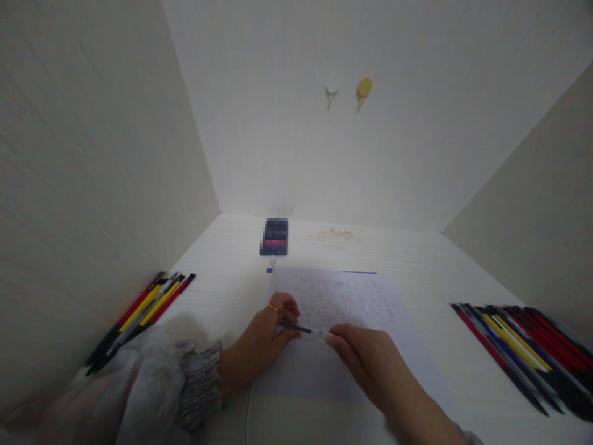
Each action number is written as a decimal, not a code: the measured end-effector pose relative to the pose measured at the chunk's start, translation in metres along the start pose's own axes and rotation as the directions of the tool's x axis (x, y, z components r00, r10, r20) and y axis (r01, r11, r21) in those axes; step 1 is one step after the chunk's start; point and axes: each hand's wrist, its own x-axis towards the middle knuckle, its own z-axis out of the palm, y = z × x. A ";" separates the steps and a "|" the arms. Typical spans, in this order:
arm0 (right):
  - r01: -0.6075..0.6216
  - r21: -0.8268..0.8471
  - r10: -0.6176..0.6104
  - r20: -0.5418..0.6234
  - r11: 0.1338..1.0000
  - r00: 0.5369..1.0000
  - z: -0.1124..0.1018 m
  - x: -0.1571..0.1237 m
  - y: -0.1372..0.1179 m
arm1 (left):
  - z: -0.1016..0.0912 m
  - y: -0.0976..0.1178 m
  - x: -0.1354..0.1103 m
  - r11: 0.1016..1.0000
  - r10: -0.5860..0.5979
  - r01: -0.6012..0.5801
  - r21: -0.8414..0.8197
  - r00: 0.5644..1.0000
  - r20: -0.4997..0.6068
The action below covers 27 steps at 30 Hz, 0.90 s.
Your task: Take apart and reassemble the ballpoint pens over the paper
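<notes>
Both my hands hold one pen (303, 330) over a white sheet of paper (352, 303) covered in faint scribbles. My left hand (269, 337), with a ring on one finger, pinches the pen's dark end. My right hand (365, 358) grips the clear end between its fingertips. The pen lies almost level, just above the paper.
A row of pens in red, yellow and black (139, 315) lies at the left by the wall. A wider row of pens (523, 346) lies at the right. A small dark device (275, 237) stands at the back. Two hooks (347, 89) are on the rear wall.
</notes>
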 end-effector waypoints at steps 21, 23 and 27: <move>-0.023 0.133 0.017 0.046 0.991 0.999 -0.002 0.001 -0.006 | 0.000 -0.001 -0.003 0.998 0.068 -0.069 -0.003 0.997 -0.033; -0.052 0.152 0.055 -0.021 0.987 0.998 -0.005 0.000 -0.006 | -0.002 -0.002 -0.002 0.986 0.166 -0.164 0.022 0.975 -0.146; -0.060 0.231 0.111 -0.212 0.971 0.971 -0.011 -0.003 -0.003 | -0.004 -0.003 0.005 0.982 0.068 -0.132 -0.137 0.917 -0.392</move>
